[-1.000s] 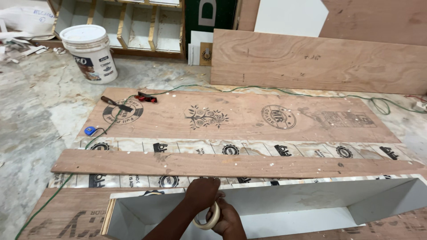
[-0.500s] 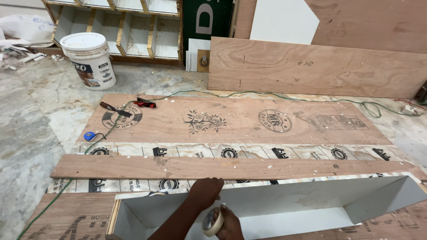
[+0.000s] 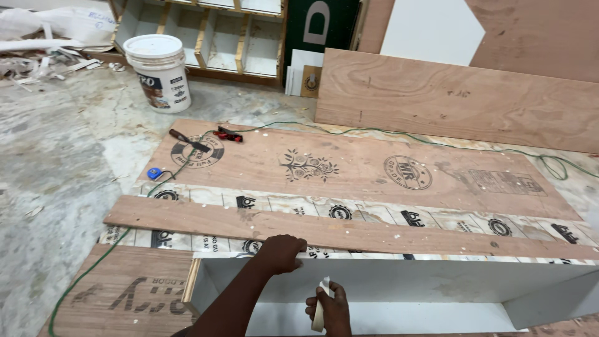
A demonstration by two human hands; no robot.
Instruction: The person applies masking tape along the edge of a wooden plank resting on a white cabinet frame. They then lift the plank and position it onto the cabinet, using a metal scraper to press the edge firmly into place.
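— What did you have nearest?

— My right hand (image 3: 329, 307) was closed around a tape roll (image 3: 320, 306), low inside the white box (image 3: 399, 284). My left hand (image 3: 282, 253) curled its fingers over the box's far edge.

— And beyond that?

— A long plank (image 3: 349, 228) lay across the plywood sheets (image 3: 349, 168), then a green cable (image 3: 399, 132), and farthest a white bucket (image 3: 160, 72).
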